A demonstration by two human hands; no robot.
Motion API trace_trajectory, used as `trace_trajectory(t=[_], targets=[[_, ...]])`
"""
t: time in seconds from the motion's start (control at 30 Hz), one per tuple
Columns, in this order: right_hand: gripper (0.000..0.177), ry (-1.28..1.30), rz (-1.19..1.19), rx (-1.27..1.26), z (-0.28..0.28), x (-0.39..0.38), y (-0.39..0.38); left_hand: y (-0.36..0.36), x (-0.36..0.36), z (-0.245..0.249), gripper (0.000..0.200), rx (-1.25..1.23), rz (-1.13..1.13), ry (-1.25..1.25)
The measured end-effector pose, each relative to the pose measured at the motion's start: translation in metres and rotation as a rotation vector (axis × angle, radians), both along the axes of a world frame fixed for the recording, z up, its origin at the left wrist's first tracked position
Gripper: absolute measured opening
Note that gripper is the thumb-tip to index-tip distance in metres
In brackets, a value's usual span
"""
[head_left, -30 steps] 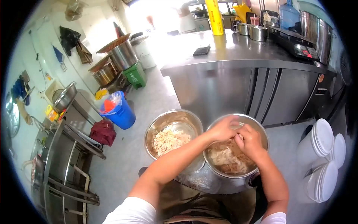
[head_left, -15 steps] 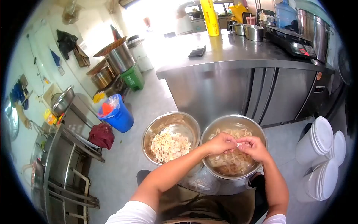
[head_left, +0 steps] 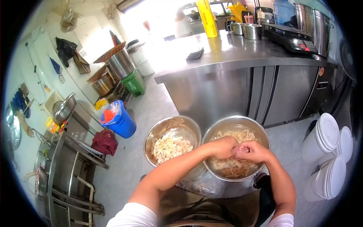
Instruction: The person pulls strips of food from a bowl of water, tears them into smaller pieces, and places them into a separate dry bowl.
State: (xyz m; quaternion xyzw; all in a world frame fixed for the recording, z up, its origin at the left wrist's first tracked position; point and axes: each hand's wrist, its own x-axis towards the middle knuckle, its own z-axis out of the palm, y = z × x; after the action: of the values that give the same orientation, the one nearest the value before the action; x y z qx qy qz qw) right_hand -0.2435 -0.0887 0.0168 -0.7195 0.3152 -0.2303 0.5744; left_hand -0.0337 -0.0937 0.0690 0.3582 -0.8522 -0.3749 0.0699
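Note:
A steel bowl (head_left: 263, 130) on the right holds pale, wet strips of food (head_left: 236, 169) in liquid. Above its middle, my left hand (head_left: 225, 146) is closed, back of the hand up. My right hand (head_left: 252, 150) is closed beside it, fingertips meeting those of the left. Whatever lies between the fingers is too small and covered to name. To the left stands a second steel bowl (head_left: 150, 139) with a heap of cream-coloured cut pieces (head_left: 172, 147).
A steel counter (head_left: 211, 85) stands ahead, bearing a scale (head_left: 293, 41) and pots (head_left: 252, 31). White buckets (head_left: 321, 138) are at the right, a blue bin (head_left: 123, 123) and a steel rack (head_left: 77, 155) at the left. A plastic bag (head_left: 202, 185) lies below the bowls.
My left hand has turned over slightly and closed more, its fingers now tucked under. Both hands remain together over the right bowl. The whole view has shifted slightly.

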Motion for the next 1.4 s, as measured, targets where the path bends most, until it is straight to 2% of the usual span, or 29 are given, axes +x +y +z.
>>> trace_trajectory(t=[0.1, 0.2, 0.3, 0.4, 0.47, 0.5, 0.53, 0.57, 0.63, 0.73, 0.9, 1.0, 1.07, 1.1, 1.13, 1.17, 1.2, 1.27, 1.3, 1.37, 1.4], targets=[[0.016, -0.069, 0.013, 0.13, 0.002, 0.0, 0.003, 0.004, -0.001, 0.006, 0.016, -0.042, 0.0, -0.052], [0.01, -0.015, -0.035, 0.059, 0.007, 0.005, 0.005, 0.005, 0.0, -0.002, 0.014, -0.122, 0.034, -0.032], [0.011, -0.008, -0.112, 0.093, 0.008, 0.009, 0.007, 0.007, 0.002, -0.008, 0.013, -0.171, 0.076, 0.006], [0.014, 0.061, -0.215, -0.018, 0.008, 0.013, 0.009, 0.005, 0.009, -0.012, 0.013, -0.183, 0.105, 0.123], [0.016, 0.126, -0.287, -0.262, -0.002, 0.019, 0.008, 0.006, 0.015, -0.02, 0.014, -0.212, 0.075, 0.234], [0.017, 0.143, -0.341, -0.228, -0.005, 0.022, 0.01, 0.006, 0.019, -0.029, 0.012, -0.188, 0.102, 0.286], [0.017, -0.006, -0.347, -0.175, -0.007, 0.022, 0.015, 0.006, 0.021, -0.032, 0.011, -0.024, 0.179, 0.219], [0.017, -0.079, -0.352, -0.183, -0.01, 0.023, 0.017, 0.01, 0.022, -0.029, 0.01, 0.126, 0.253, 0.296], [0.013, -0.125, -0.347, 0.041, -0.003, 0.024, 0.019, 0.012, 0.027, -0.037, 0.008, 0.356, 0.346, 0.406], [0.011, -0.3, -0.377, 0.164, -0.016, 0.028, 0.019, 0.028, 0.027, -0.012, 0.009, 0.556, 0.462, 0.386], [0.011, -0.166, -0.447, 0.151, -0.024, 0.019, 0.02, 0.026, 0.056, -0.024, 0.011, 0.485, 0.522, 0.604], [0.01, -0.216, -0.452, 0.173, -0.021, 0.041, 0.037, 0.032, 0.072, -0.019, 0.014, 0.488, 0.569, 0.679], [0.012, -0.135, -0.391, 0.133, -0.006, 0.064, 0.057, 0.029, 0.084, -0.024, 0.014, 0.436, 0.592, 0.669], [0.014, -0.111, -0.36, 0.112, -0.002, 0.078, 0.068, 0.029, 0.091, -0.03, 0.016, 0.317, 0.56, 0.744], [0.015, -0.083, -0.318, 0.109, -0.007, 0.091, 0.079, 0.031, 0.093, -0.036, 0.019, 0.352, 0.675, 0.805], [0.016, 0.142, -0.233, -0.061, -0.019, 0.103, 0.083, 0.032, 0.103, -0.031, 0.022, 0.355, 0.642, 0.734], [0.017, 0.098, -0.233, -0.12, -0.037, 0.119, 0.093, 0.032, 0.112, -0.031, 0.022, 0.252, 0.591, 0.692], [0.018, 0.296, -0.104, -0.079, -0.041, 0.151, 0.102, 0.042, 0.124, -0.024, 0.02, 0.086, 0.618, 0.602], [0.018, 0.349, -0.039, -0.184, -0.057, 0.165, 0.103, 0.052, 0.126, -0.001, 0.011, 0.189, 0.7, 0.594], [0.019, 0.442, 0.069, -0.422, -0.114, 0.188, 0.103, 0.069, 0.127, 0.012, 0.011, 0.157, 0.786, 0.623], [0.02, 0.493, 0.108, -0.415, -0.138, 0.197, 0.105, 0.075, 0.125, 0.005, 0.012, 0.029, 0.8, 0.652]])
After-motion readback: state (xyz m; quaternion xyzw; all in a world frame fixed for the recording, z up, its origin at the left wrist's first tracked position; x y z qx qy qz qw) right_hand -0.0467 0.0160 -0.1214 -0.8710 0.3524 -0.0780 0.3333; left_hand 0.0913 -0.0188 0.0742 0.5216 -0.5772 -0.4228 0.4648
